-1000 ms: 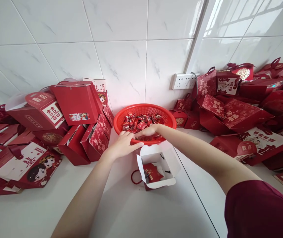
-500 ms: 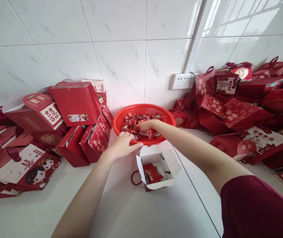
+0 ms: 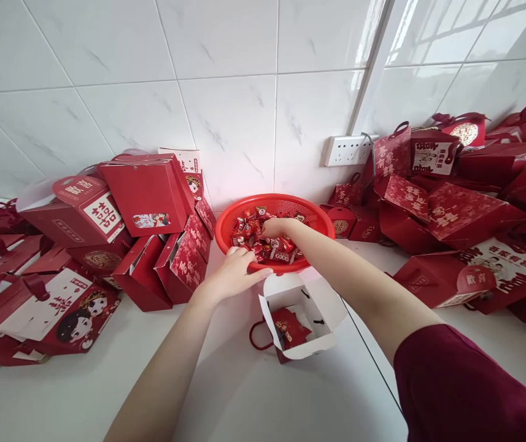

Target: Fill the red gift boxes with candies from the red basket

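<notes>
A round red plastic basket with perforated sides holds many small wrapped candies, mostly red. My left hand grips the basket's front left rim, fingers over the edge and thumb stretched along the outside. Down among the candies, my right hand has its fingers curled closed; red wrappers lie right against the fingertips, and what is between them is hidden. Just in front of the basket stands an open gift box with white inside and raised flaps. A red packet lies in it, and a red cord handle hangs out at its left.
Red gift boxes are stacked on the left, some with white panels and cartoon faces. More red boxes are heaped on the right. A white power strip is on the tiled wall. A dark seam crosses the white tabletop.
My right hand has risen slightly out of the candies, showing more of its curled fingers. The left hand stays at the basket rim. The whole view has shifted a little.
</notes>
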